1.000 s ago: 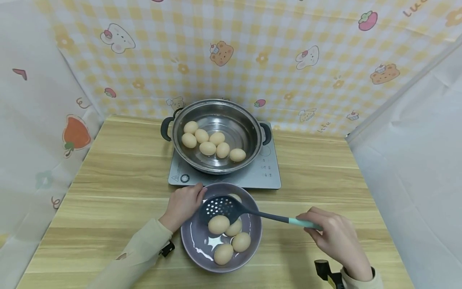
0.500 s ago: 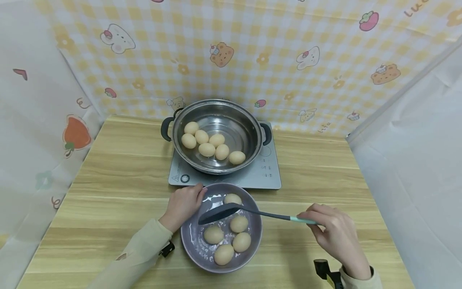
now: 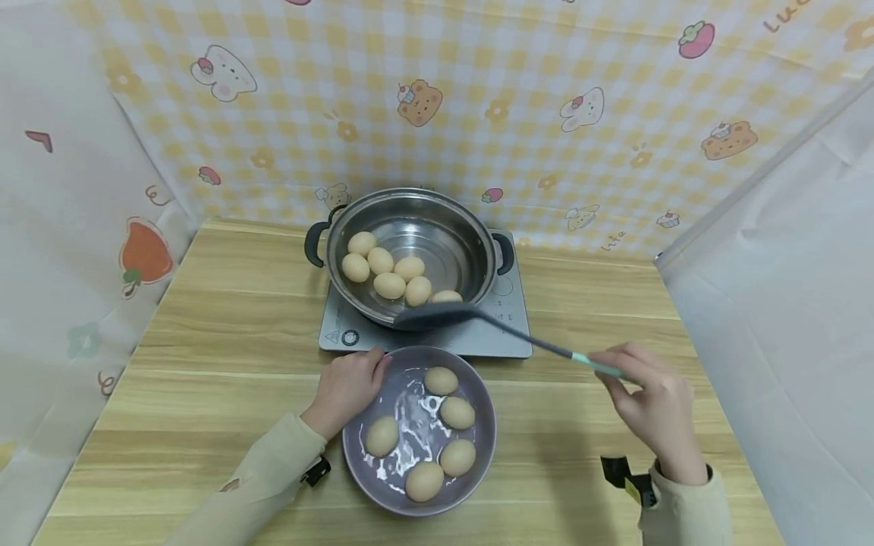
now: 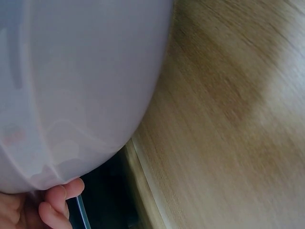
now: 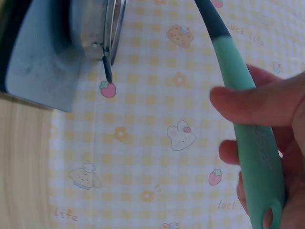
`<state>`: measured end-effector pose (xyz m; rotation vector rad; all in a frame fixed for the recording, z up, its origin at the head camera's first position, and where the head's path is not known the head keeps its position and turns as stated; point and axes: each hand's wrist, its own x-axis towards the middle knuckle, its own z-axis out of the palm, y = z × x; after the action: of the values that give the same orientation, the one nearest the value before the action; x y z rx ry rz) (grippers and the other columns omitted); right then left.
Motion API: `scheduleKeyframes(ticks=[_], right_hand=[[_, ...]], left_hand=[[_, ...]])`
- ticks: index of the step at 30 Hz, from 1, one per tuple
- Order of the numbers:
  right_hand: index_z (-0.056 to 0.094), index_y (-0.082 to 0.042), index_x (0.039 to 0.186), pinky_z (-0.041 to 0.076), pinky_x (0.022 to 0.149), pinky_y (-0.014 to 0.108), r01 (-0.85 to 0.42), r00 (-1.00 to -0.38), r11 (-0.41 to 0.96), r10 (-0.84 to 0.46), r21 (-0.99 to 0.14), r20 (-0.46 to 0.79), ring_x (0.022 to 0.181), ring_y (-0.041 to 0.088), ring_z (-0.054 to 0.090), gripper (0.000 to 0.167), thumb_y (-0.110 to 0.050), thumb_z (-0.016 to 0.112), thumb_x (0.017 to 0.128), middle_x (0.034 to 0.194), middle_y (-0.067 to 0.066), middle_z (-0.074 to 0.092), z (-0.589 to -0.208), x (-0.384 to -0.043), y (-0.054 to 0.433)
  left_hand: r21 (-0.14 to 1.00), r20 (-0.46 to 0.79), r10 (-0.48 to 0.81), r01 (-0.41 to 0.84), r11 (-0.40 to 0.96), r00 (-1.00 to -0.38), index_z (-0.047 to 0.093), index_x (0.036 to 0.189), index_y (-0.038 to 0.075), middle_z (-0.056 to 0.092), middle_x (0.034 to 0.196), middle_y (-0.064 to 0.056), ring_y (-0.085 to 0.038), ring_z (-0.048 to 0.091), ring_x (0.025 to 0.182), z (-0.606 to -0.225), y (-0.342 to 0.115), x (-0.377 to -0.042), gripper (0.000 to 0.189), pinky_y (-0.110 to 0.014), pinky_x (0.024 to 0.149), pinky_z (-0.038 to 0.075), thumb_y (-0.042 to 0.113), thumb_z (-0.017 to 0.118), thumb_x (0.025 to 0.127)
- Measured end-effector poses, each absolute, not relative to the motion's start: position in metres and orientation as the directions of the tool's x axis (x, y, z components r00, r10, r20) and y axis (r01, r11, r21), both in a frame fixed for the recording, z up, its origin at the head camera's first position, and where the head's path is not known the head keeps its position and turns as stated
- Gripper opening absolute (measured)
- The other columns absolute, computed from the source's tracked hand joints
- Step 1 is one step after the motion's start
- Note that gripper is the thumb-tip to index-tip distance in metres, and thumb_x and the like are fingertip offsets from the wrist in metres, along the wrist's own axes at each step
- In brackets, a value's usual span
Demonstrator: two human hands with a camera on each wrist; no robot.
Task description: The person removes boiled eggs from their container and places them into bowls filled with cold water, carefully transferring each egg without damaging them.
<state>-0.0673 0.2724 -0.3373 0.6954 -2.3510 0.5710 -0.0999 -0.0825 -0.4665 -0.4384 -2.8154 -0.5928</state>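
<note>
At the near rim of the pot (image 3: 471, 262) | dark spoon (image 3: 440, 315) is gripped by its green handle (image 5: 257, 155) in the right hand (image 3: 652, 394), apparently for reach | bowl (image 3: 411, 425) of five eggs (image 3: 424, 481) is held at its edge by the left hand (image 3: 347, 387), presumably for steadiness

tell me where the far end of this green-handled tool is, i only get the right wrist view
Observer: In the head view, its dark end overlaps the metal pot at the near edge; its height above the pot I can't tell.
Operator: ok and what's the left hand on
Observer: The left hand grips the rim of the purple bowl.
</note>
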Motion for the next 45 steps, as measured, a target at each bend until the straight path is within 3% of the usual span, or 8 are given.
scheduleKeyframes(ticks=[2, 3, 5, 16, 34, 45], right_hand=[[0.071, -0.006, 0.08, 0.028, 0.038, 0.014, -0.562, -0.673, 0.804, -0.307, -0.194, 0.673, 0.046, 0.012, 0.053, 0.007, -0.013, 0.067, 0.079, 0.072, 0.003, 0.065, -0.335, -0.075, 0.272], [0.072, -0.007, 0.081, 0.027, 0.037, 0.016, -0.539, -0.675, 0.823, -0.296, -0.178, 0.676, 0.046, 0.013, 0.052, 0.007, -0.006, 0.07, 0.074, 0.073, 0.004, 0.065, -0.333, -0.078, 0.271], [0.072, -0.007, 0.081, 0.027, 0.038, 0.019, -0.504, -0.67, 0.852, -0.285, -0.139, 0.685, 0.045, 0.015, 0.051, 0.022, 0.006, 0.072, 0.063, 0.073, 0.004, 0.065, -0.332, -0.087, 0.268], [0.073, -0.008, 0.082, 0.038, 0.044, 0.031, -0.455, -0.677, 0.889, -0.31, -0.049, 0.667, 0.054, 0.021, 0.058, 0.019, 0.006, 0.067, 0.069, 0.074, 0.005, 0.066, -0.345, -0.125, 0.254], [0.074, -0.011, 0.077, 0.027, 0.039, 0.022, -0.542, -0.639, 0.84, -0.424, 0.015, 0.642, 0.05, 0.016, 0.052, 0.028, 0.011, 0.071, 0.06, 0.07, 0.001, 0.065, -0.355, -0.13, 0.227], [0.074, -0.012, 0.08, 0.033, 0.038, 0.022, -0.587, -0.642, 0.81, -0.477, 0.016, 0.601, 0.052, 0.012, 0.056, 0.028, 0.008, 0.07, 0.06, 0.07, -0.001, 0.064, -0.351, -0.129, 0.21]], left_hand=[[0.355, 0.276, 0.24, 0.331, 0.875, -0.931, 0.048, 0.067, 0.013, 0.048, 0.05, -0.002, -0.026, 0.049, 0.042, -0.466, -0.083, -0.1, 0.025, -0.034, 0.038, 0.03, 0.023, 0.057, 0.088], [0.355, 0.274, 0.24, 0.33, 0.875, -0.931, 0.049, 0.067, 0.013, 0.048, 0.05, -0.002, -0.026, 0.049, 0.042, -0.466, -0.083, -0.099, 0.025, -0.034, 0.038, 0.029, 0.024, 0.057, 0.088], [0.353, 0.272, 0.241, 0.33, 0.876, -0.932, 0.049, 0.067, 0.013, 0.048, 0.05, -0.002, -0.026, 0.05, 0.043, -0.466, -0.084, -0.099, 0.025, -0.034, 0.038, 0.03, 0.024, 0.057, 0.088], [0.357, 0.259, 0.239, 0.323, 0.877, -0.936, 0.049, 0.068, 0.015, 0.047, 0.05, -0.003, -0.028, 0.051, 0.044, -0.465, -0.084, -0.098, 0.025, -0.035, 0.038, 0.03, 0.025, 0.056, 0.089], [0.367, 0.25, 0.235, 0.317, 0.874, -0.939, 0.047, 0.067, 0.015, 0.048, 0.051, -0.003, -0.029, 0.052, 0.046, -0.465, -0.084, -0.099, 0.026, -0.035, 0.039, 0.031, 0.025, 0.056, 0.089], [0.365, 0.296, 0.243, 0.345, 0.865, -0.924, 0.046, 0.066, 0.014, 0.047, 0.049, -0.003, -0.029, 0.051, 0.044, -0.467, -0.083, -0.099, 0.027, -0.036, 0.039, 0.031, 0.024, 0.056, 0.089]])
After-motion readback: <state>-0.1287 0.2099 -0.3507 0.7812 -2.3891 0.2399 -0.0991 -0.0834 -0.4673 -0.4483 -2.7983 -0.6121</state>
